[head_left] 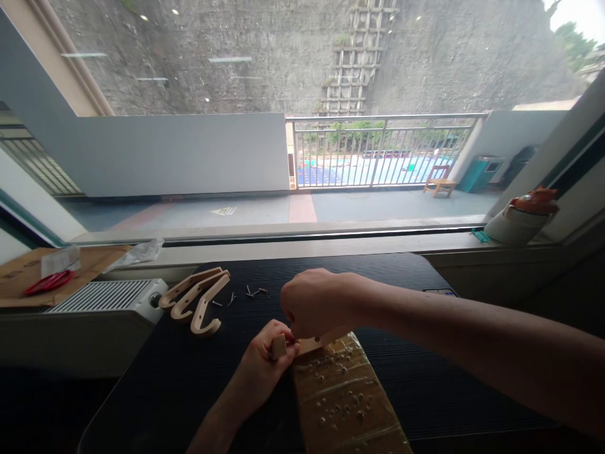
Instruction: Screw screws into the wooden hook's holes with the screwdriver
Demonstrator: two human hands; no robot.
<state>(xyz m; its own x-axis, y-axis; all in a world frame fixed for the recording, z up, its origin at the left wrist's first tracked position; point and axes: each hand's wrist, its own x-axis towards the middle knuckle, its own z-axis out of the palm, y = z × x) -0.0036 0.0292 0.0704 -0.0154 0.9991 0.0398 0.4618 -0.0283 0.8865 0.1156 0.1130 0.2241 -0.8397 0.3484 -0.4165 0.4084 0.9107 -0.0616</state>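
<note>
My left hand (267,353) is closed around a pale wooden hook (309,345), whose squared end sticks out between the fingers. The hook's drilled part lies on the far end of a brown, tape-wrapped box (340,384) dotted with small holes. Above the hook, my right hand (314,302) is curled into a fist, knuckles up. Its fingers hide whatever it grips; only a small dark red bit shows between the two hands. Beyond them on the black table lie several loose screws (250,292). Wooden hooks (207,304) of the same kind rest to the left of the screws.
The black table (406,353) stands against the window sill (265,248). At left are a white radiator (108,295), a cardboard sheet (19,277), red-handled scissors (50,282) and a clear plastic bag (137,253). A white jug with an orange top (517,217) sits on the right sill.
</note>
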